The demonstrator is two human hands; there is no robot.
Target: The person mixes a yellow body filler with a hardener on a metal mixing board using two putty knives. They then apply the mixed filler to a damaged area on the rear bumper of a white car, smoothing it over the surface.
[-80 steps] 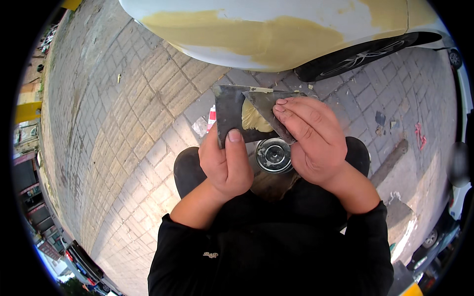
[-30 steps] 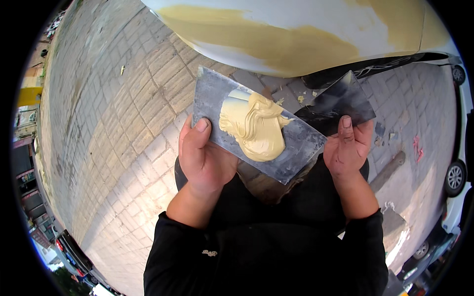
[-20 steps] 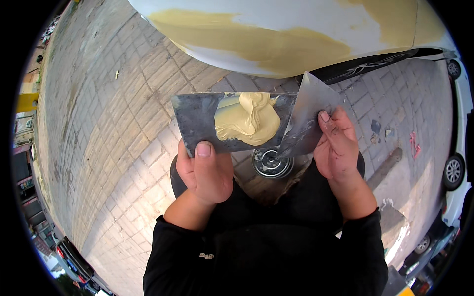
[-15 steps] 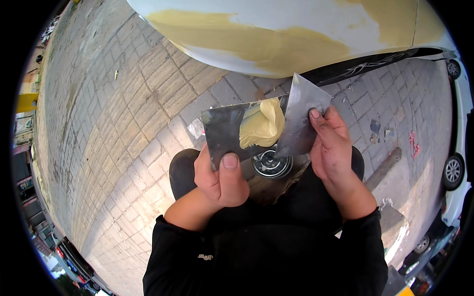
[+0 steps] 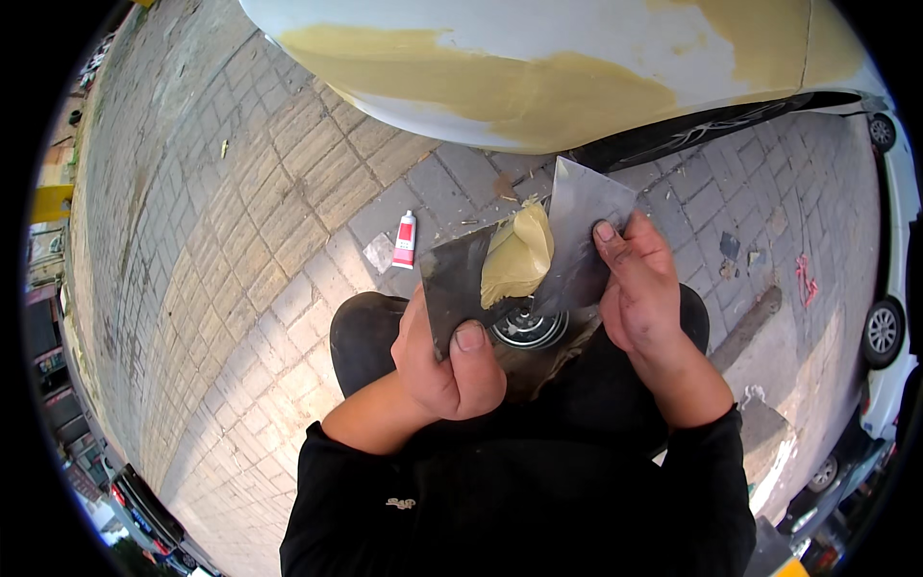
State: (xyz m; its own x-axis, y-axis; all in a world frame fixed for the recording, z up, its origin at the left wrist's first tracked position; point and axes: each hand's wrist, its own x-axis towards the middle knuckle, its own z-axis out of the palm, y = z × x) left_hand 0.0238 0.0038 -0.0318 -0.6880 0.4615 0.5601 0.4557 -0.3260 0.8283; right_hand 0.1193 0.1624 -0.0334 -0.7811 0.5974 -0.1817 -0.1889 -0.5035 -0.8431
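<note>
My left hand (image 5: pixel 447 361) grips a dark flat plate (image 5: pixel 447 274) by its near left corner, thumb on top. On that plate lies a thick mound of yellow-beige body filler (image 5: pixel 519 255). Pinched between the thumb and fingers of my right hand (image 5: pixel 639 279) is a grey metal putty spreader (image 5: pixel 582 216). Its blade is tilted against the right side of the plate, beside the filler. Below the plate, a round can (image 5: pixel 531 330) shows partly between my knees. Beyond my hands is a white car body panel (image 5: pixel 577 34) with broad patches of yellow filler (image 5: pixel 538 91).
A red and white tube (image 5: pixel 405 240) lies on the paving (image 5: pixel 288 192) beside a pale scrap (image 5: pixel 379 253). The car's dark wheel (image 5: pixel 673 135) stands just beyond the spreader. To the right lie a red scrap (image 5: pixel 806 279) and a dark flat piece (image 5: pixel 731 246). Parked cars (image 5: pixel 885 332) line the right edge.
My left hand has moved right and slightly nearer with the plate, uncovering the tube on the ground. The spreader has shifted slightly left, and the filler mound is narrower and more upright.
</note>
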